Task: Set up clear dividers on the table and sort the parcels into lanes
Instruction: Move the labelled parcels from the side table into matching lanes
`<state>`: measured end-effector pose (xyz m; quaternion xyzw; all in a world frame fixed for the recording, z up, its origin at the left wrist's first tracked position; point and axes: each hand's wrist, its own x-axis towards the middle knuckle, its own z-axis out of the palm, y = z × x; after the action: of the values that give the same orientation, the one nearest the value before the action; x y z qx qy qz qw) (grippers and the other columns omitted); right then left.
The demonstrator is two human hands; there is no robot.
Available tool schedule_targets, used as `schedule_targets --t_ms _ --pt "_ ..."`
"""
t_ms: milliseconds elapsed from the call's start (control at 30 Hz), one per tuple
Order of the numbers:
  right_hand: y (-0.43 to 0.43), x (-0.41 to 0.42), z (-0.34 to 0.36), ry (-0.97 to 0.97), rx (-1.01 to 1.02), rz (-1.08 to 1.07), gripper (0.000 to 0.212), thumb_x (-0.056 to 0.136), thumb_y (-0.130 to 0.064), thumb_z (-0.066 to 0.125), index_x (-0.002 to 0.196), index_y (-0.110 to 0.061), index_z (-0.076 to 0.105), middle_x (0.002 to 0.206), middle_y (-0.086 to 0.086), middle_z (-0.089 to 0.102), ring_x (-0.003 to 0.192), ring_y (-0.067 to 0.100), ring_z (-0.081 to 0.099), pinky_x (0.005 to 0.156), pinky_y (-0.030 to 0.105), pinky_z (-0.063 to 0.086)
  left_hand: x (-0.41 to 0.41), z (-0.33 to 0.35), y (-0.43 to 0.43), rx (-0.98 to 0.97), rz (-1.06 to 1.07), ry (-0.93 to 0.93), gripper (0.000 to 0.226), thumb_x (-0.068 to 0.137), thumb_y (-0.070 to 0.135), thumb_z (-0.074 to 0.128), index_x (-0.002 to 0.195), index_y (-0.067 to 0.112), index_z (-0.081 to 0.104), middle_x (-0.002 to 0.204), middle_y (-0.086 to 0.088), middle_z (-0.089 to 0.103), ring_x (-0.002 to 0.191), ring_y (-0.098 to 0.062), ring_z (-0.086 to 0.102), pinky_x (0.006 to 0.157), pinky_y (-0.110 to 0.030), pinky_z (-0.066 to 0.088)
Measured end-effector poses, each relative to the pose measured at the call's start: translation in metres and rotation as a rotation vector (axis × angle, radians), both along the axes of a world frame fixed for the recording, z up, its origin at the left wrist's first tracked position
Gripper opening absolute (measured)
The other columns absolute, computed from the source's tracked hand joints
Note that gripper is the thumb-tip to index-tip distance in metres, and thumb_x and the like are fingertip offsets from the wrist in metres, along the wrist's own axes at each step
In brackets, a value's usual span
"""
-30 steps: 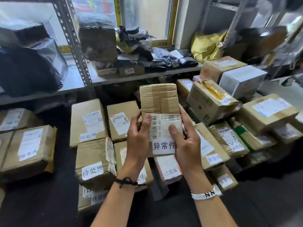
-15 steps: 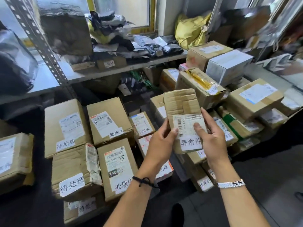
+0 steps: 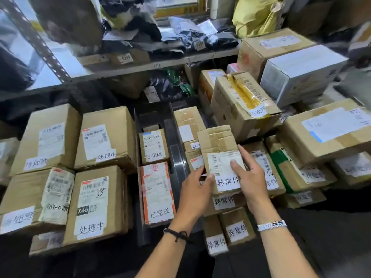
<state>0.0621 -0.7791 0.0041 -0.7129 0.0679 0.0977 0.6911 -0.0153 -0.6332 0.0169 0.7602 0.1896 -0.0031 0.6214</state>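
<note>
Parcel (image 3: 218, 145) has moved right and lower — creased, taped brown cardboard, labelled 异常件.

The small brown taped cardboard parcel (image 3: 218, 143) covers the tops of brown cartons (image 3: 223, 201) beneath it; far left of it, another brown carton (image 3: 7, 155) runs off-frame.

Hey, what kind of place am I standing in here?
Probably a parcel sorting room: rows of taped cardboard boxes with shipping labels, a metal shelf piled with mail bags, and handwritten status tags.
</note>
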Motion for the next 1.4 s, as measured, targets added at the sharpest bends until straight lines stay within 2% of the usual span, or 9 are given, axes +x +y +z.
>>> schedule_targets --t_ms 133,467,567,734,867,934,1067,1301,1401 --pt "-0.006 0.017 0.001 -0.042 -0.031 0.063 0.051 0.101 -0.021 0.068 0.143 -0.048 0.057 0.128 -0.017 0.072 0.113 0.008 0.072 0.086 0.037 0.064 0.011 0.001 -0.010 0.048 0.099 -0.003 0.034 0.106 0.030 0.059 0.138 0.040 0.060 0.122 0.030 0.064 0.107 0.018 0.062 0.079 -0.001 0.049" --pt "0.052 0.109 0.024 -0.089 -0.130 0.249 0.055 0.104 -0.029 0.056 0.156 -0.040 0.043 0.136 -0.012 0.067 0.111 0.007 0.070 0.094 0.042 0.061 0.086 0.021 0.027 0.055 0.244 -0.105 0.034 0.108 0.028 0.054 0.142 0.032 0.060 0.117 0.019 0.072 0.101 0.006 0.071 0.077 -0.016 0.059" --pt "0.074 0.137 0.022 -0.101 -0.166 0.309 0.054 0.106 -0.028 0.053 0.158 -0.039 0.040 0.138 -0.013 0.065 0.107 0.004 0.070 0.089 0.036 0.062 0.112 0.019 0.046 0.052 0.244 -0.098 0.034 0.109 0.023 0.053 0.140 0.033 0.060 0.117 0.016 0.072 0.097 0.008 0.071 0.070 -0.011 0.056" --pt "0.097 0.164 0.003 -0.064 -0.239 0.363 0.056 0.109 -0.026 0.051 0.162 -0.034 0.034 0.129 -0.014 0.062 0.092 -0.001 0.069 0.073 0.025 0.061 0.147 -0.004 0.070 0.160 0.248 -0.027 0.033 0.107 0.024 0.054 0.140 0.028 0.062 0.133 0.000 0.066 0.111 -0.012 0.069 0.076 -0.015 0.060" --pt "0.096 0.162 -0.014 -0.048 -0.265 0.407 0.059 0.109 -0.028 0.051 0.163 -0.037 0.030 0.128 -0.016 0.062 0.091 -0.002 0.071 0.068 0.020 0.061 0.145 -0.026 0.073 0.219 0.245 0.042 0.038 0.107 0.033 0.055 0.143 0.025 0.059 0.134 -0.002 0.061 0.115 -0.012 0.064 0.087 -0.024 0.058" --pt "0.095 0.164 -0.016 -0.043 -0.259 0.418 0.060 0.108 -0.027 0.053 0.163 -0.037 0.030 0.130 -0.016 0.063 0.091 -0.003 0.071 0.065 0.017 0.059 0.144 -0.031 0.076 0.261 0.267 0.072 0.042 0.106 0.037 0.056 0.146 0.024 0.058 0.132 0.000 0.059 0.112 -0.008 0.059 0.083 -0.019 0.051" --pt "0.096 0.165 -0.015 -0.030 -0.279 0.460 0.060 0.107 -0.025 0.054 0.162 -0.036 0.033 0.140 -0.010 0.064 0.100 0.003 0.071 0.080 0.029 0.065 0.142 -0.031 0.080 0.228 0.303 0.131 0.044 0.102 0.036 0.062 0.143 0.020 0.059 0.132 -0.001 0.063 0.117 -0.017 0.064 0.099 -0.042 0.058" --pt "0.089 0.167 -0.009 -0.055 -0.363 0.476 0.063 0.107 -0.031 0.056 0.164 -0.034 0.030 0.155 -0.007 0.053 0.108 0.003 0.067 0.079 0.022 0.061 0.141 -0.018 0.078 0.229 0.301 0.193 0.043 0.101 0.040 0.062 0.138 0.019 0.060 0.133 -0.002 0.063 0.117 -0.019 0.064 0.100 -0.043 0.057" --pt "0.087 0.164 0.000 -0.168 -0.442 0.447 0.064 0.106 -0.035 0.057 0.164 -0.030 0.029 0.166 -0.003 0.038 0.147 0.019 0.044 0.112 0.039 0.048 0.141 -0.009 0.079 0.337 0.319 0.164 0.047 0.103 0.042 0.057 0.143 0.016 0.056 0.141 -0.001 0.056 0.126 -0.018 0.055 0.102 -0.032 0.047"
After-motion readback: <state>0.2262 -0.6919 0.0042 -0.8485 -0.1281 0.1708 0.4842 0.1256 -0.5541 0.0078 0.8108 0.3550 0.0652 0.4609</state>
